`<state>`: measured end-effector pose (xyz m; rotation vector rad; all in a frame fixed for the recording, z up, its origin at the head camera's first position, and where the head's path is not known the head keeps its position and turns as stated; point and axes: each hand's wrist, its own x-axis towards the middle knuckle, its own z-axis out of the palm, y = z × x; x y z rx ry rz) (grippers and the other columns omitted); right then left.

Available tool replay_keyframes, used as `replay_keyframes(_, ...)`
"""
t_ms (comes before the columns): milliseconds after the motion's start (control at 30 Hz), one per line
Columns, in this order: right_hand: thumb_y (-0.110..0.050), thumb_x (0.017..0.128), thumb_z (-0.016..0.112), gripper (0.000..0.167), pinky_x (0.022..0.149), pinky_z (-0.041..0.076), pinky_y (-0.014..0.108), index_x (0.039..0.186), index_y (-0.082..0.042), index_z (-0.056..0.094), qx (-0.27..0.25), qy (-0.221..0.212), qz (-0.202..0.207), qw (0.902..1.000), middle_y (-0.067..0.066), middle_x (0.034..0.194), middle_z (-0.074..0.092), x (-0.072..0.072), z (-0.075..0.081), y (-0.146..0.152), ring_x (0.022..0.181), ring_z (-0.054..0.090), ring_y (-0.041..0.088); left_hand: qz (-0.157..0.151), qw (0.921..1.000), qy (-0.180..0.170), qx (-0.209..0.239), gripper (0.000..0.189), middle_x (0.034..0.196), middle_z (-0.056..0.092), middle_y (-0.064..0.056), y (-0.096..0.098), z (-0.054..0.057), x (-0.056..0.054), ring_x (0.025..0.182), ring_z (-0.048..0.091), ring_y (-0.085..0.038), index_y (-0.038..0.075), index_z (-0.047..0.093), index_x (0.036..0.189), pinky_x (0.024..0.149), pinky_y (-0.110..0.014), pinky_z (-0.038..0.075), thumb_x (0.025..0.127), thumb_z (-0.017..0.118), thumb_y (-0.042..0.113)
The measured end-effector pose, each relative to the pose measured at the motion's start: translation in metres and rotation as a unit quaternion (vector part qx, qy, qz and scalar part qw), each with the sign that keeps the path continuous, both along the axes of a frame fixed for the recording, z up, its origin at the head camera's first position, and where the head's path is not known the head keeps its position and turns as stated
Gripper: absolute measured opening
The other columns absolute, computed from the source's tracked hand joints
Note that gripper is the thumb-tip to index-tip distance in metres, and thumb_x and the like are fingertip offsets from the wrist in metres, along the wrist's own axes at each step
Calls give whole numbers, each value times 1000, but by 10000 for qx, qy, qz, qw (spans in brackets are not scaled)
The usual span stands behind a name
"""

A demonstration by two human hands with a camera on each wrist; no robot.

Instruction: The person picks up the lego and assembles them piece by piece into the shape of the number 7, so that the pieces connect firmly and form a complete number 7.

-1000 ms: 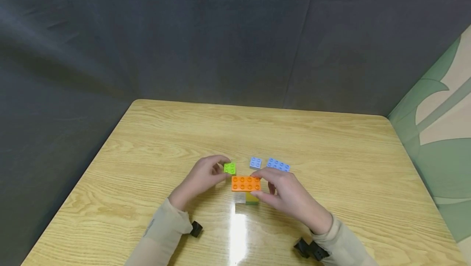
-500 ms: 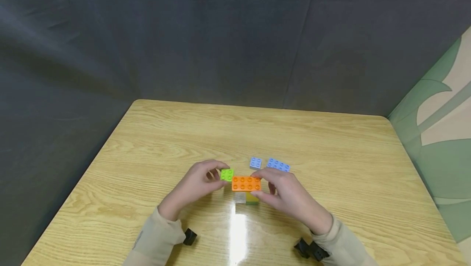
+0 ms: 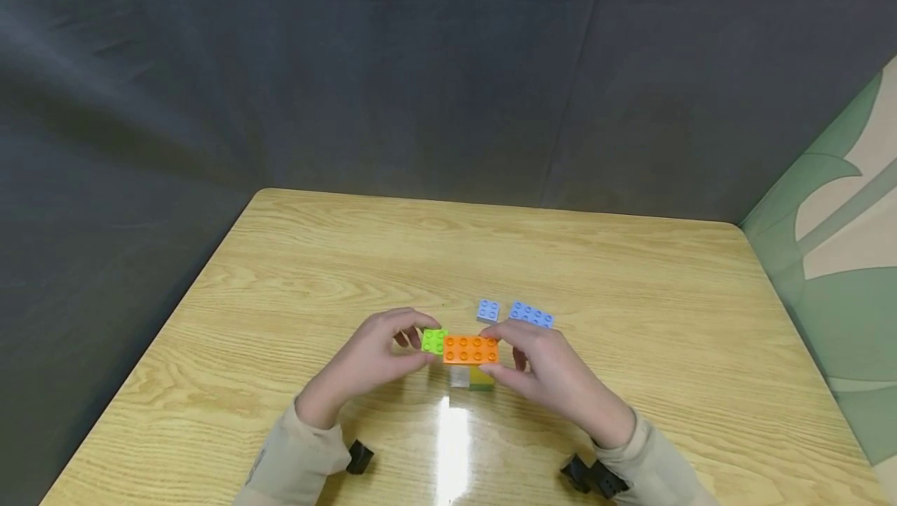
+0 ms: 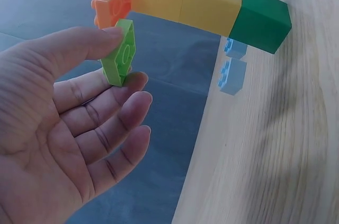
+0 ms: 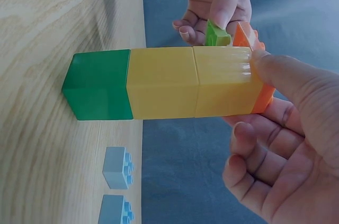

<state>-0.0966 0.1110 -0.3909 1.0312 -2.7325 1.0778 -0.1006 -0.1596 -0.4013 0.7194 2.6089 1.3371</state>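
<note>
A tower stands on the table, with a green block at the bottom, two yellow blocks above it and a thin orange brick on top. The orange brick overhangs the tower toward the left. My right hand pinches the tower's top at the orange brick's right end. Between thumb and fingertips, my left hand pinches a thin lime green brick, hollow side downward. In the head view it lies close against the orange brick's left end; whether they touch I cannot tell.
Behind the tower on the table lie a small blue brick and a longer blue brick. A dark curtain hangs beyond the table's far edge. Black devices sit at both wrists.
The left hand has drawn the lime green brick toward the person and slightly left, then back right, up beside the orange brick's left end. The right hand has kept its place on the tower.
</note>
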Motion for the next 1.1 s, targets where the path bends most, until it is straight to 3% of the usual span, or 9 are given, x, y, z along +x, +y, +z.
replay_keyframes(533, -26, 85, 77, 33, 45, 40, 19, 114, -13, 68, 13, 29, -37, 10000, -4, 98, 68, 1, 0, 0, 58, 43, 1, -137, 9993, 290, 192, 36, 98, 64, 12, -2, 1, 5, 84, 60, -15, 17, 67, 113, 77, -34, 54, 81, 79, 9)
replay_keyframes(800, -26, 85, 77, 32, 44, 40, 18, 113, -13, 68, -23, 51, -36, 10000, -3, 99, 68, 1, 0, 0, 58, 43, 1, -162, 9988, -54, 452, 32, 90, 65, 6, -3, -2, 6, 79, 60, -12, 15, 65, 113, 75, -33, 55, 84, 77, 13)
replay_keyframes(1100, -26, 88, 75, 31, 46, 40, 18, 114, -12, 68, -61, 112, 19, 9999, -1, 100, 69, 0, -2, 0, 59, 42, 0, -190, 9961, -132, 846, 32, 88, 68, -1, -5, -2, 9, 79, 62, -13, 11, 64, 113, 75, -30, 55, 84, 75, 6)
